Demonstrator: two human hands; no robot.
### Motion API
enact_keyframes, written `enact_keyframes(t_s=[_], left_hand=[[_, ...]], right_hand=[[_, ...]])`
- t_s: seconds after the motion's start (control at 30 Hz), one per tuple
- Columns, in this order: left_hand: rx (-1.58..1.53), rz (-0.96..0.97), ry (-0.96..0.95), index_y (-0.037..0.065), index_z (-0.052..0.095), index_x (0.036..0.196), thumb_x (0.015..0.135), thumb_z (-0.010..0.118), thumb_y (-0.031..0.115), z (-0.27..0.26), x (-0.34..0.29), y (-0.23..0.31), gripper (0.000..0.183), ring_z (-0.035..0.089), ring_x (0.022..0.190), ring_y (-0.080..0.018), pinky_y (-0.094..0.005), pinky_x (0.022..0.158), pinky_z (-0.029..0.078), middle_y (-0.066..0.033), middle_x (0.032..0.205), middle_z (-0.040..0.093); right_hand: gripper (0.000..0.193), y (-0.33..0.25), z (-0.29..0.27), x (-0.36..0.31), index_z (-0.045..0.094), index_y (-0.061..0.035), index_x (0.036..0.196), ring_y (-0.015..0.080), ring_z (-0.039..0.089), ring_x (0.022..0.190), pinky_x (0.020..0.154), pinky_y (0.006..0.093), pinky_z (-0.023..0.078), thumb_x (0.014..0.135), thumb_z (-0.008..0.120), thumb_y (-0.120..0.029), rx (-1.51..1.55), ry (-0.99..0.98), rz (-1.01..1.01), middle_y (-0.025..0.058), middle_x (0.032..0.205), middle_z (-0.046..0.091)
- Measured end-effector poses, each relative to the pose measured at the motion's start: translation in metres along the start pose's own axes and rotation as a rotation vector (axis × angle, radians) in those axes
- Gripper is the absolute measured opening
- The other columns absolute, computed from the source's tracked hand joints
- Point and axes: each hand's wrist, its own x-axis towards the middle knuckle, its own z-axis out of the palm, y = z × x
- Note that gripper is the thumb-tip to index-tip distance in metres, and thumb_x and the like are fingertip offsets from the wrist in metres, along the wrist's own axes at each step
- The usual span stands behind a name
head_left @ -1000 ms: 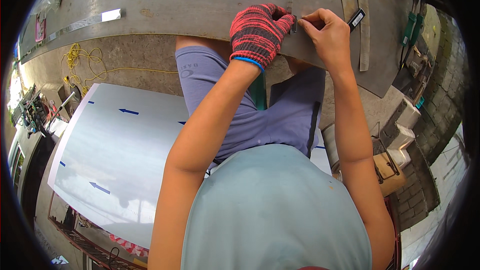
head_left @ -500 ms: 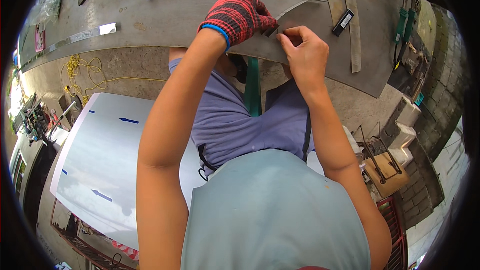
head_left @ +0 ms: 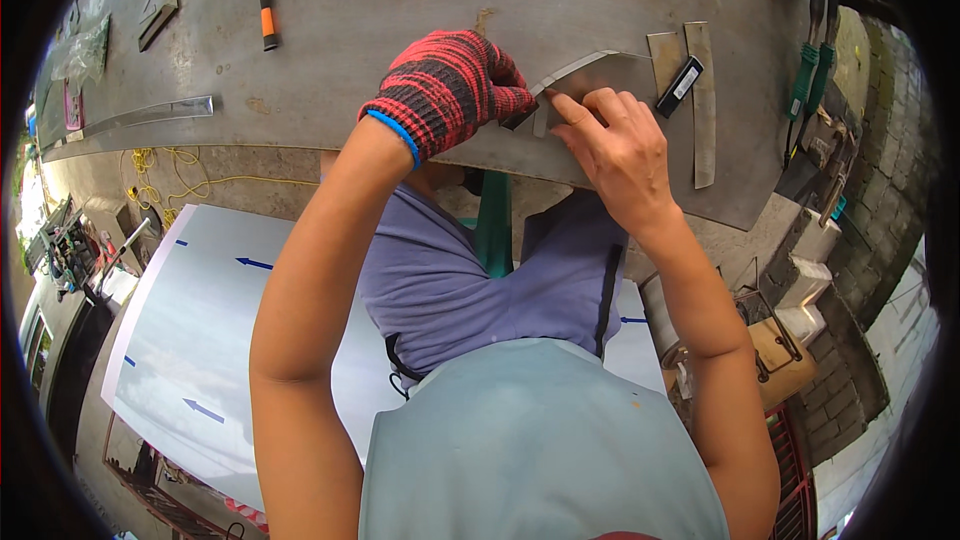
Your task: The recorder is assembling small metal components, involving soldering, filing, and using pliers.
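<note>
My left hand (head_left: 450, 90), in a red-and-black knit glove with a blue cuff, pinches the near-left end of a thin bent metal strip (head_left: 580, 65). The strip angles up from the glove and bends right over the grey metal tabletop (head_left: 350, 30). My bare right hand (head_left: 622, 145) is just right of the glove. Its index fingertip touches the metal near the pinched end, while the thumb stands apart below. The other right fingers are loosely curled. A dark marker-like block with a pale label (head_left: 680, 86) and two flat metal strips (head_left: 702, 110) lie right of that hand.
An orange-and-black handled tool (head_left: 267, 15) lies at the far left of the table. Green-handled snips (head_left: 808, 75) rest by the right edge. A clear strip (head_left: 150, 120) lies along the left front. Below stands a pale sheet with blue arrows (head_left: 230, 330); yellow cord (head_left: 150, 175) lies beyond.
My view has shifted, so the table sits lower. My right thumb and index finger have parted from a pinch, with the index finger now against the metal. The left hand keeps its pinch.
</note>
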Motion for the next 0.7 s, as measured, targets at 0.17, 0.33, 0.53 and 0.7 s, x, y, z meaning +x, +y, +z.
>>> enact_keyframes(t_s=[0.17,0.33,0.53,0.7], left_hand=[[0.041,0.059,-0.003,0.013,0.081,0.104,0.093,0.071,0.035,-0.007,-0.006,0.012,0.026,0.074,0.087,-0.0287,-0.0405,0.080,0.057,-0.0111,0.091,0.078],[0.074,0.038,0.005,0.011,0.081,0.102,0.093,0.070,0.043,-0.014,-0.011,0.018,0.036,0.076,0.087,-0.0263,-0.0384,0.082,0.057,-0.0100,0.090,0.079],[0.043,0.058,0.021,0.013,0.083,0.100,0.092,0.072,0.040,-0.008,-0.006,0.014,0.030,0.075,0.085,-0.0260,-0.0380,0.081,0.057,-0.0109,0.090,0.079],[0.258,0.182,0.149,0.012,0.083,0.098,0.091,0.073,0.039,0.003,0.010,-0.012,0.029,0.074,0.083,-0.0244,-0.0374,0.080,0.057,-0.0111,0.088,0.079]], right_hand=[[0.043,0.010,-0.005,0.009,0.071,-0.0155,0.121,0.0214,0.056,0.080,0.071,0.0365,0.045,0.079,0.083,-0.020,-0.069,-0.065,-0.105,0.0024,0.089,0.054],[0.043,0.012,-0.007,0.012,0.071,-0.0151,0.122,0.0216,0.055,0.078,0.069,0.0366,0.044,0.080,0.082,-0.022,-0.071,-0.102,-0.144,0.0027,0.087,0.052],[0.043,0.011,-0.008,0.010,0.070,-0.0149,0.122,0.0214,0.054,0.078,0.069,0.0365,0.043,0.081,0.081,-0.022,-0.107,-0.124,-0.151,0.0026,0.087,0.051],[0.042,0.012,-0.007,0.007,0.070,-0.0117,0.121,0.0245,0.059,0.083,0.074,0.0376,0.047,0.081,0.083,-0.018,-0.013,-0.089,-0.080,0.0053,0.092,0.058]])
